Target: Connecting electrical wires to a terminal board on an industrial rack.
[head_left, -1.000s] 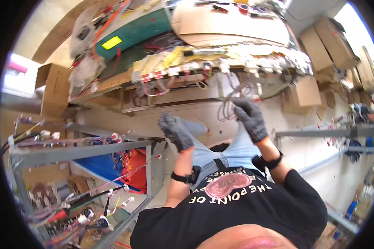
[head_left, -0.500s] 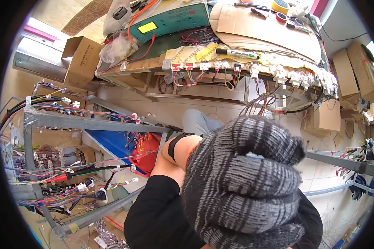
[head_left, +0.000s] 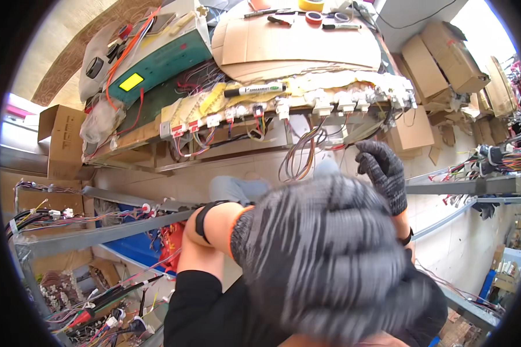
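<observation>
Close to the camera, my left hand (head_left: 324, 254) fills the middle of the view in a grey and black knitted glove. Motion smears its fingers, so what it holds, if anything, is hidden. Its bare forearm, with a black strap (head_left: 202, 222), comes in from the left. Beyond it, my right hand (head_left: 384, 173) is raised in a matching glove with an orange cuff, its fingers curled inward. I cannot make out whether something sits in them. Nearest to that hand is a loop of hanging wires (head_left: 301, 156) below the connector row (head_left: 324, 106) on the bench's front edge.
The bench carries a teal tester (head_left: 162, 69) with a yellow screen, a black-and-white marker (head_left: 255, 89), cardboard sheets (head_left: 301, 43) and tape rolls (head_left: 314, 18). Metal rails (head_left: 110, 232) with wire harnesses flank me. Boxes (head_left: 446, 58) stand at the right; a blue bin (head_left: 130, 237) sits left.
The view has turned, so the bench sits farther left in the picture. My right hand, out of sight before, now shows beyond the left. A pale bit between the left glove's fingers no longer shows.
</observation>
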The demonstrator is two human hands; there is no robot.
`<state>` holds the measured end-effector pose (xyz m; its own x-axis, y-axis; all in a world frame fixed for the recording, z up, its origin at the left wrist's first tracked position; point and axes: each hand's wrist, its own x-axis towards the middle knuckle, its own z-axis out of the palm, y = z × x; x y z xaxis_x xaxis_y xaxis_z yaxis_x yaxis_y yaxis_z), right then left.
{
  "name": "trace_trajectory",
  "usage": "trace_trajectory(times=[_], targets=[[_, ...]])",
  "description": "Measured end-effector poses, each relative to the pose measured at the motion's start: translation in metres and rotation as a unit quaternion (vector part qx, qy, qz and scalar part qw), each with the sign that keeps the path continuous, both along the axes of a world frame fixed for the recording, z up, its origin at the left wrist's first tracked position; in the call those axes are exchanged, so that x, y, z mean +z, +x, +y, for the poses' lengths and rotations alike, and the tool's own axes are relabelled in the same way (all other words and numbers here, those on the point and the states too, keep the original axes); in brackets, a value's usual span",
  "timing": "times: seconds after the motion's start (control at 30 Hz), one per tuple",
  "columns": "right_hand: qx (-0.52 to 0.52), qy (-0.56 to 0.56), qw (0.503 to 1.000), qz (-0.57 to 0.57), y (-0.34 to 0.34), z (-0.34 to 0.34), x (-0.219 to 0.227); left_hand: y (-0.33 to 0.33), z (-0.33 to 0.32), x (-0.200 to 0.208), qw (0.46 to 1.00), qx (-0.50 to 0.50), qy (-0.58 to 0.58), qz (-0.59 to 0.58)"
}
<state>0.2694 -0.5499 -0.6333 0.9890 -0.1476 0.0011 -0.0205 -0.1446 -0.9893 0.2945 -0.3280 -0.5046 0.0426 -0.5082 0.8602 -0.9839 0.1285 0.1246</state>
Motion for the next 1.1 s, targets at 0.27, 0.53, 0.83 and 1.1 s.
trace_trajectory(times=[0.27, 0.53, 0.83, 1.1], targets=[[0.030, 0.041, 0.998, 0.046, -0.023, -0.001, -0.008, 0.039, 0.072, -0.130, 0.837, 0.208, 0.352, 0.364], [0.125, -0.112, 0.980, -0.109, 0.016, 0.022, 0.021, 0.019, 0.159, -0.249, 0.656, 0.300, -0.121, 0.682], [0.039, -0.640, 0.708, -0.294, 0.133, 0.009, 0.137, 0.061, 0.147, -0.260, 0.459, 0.112, -0.551, 0.688], [0.197, -0.655, 0.678, -0.271, 0.332, 0.000, 0.039, 0.018, 0.180, -0.287, 0.418, 0.071, -0.484, 0.766]])
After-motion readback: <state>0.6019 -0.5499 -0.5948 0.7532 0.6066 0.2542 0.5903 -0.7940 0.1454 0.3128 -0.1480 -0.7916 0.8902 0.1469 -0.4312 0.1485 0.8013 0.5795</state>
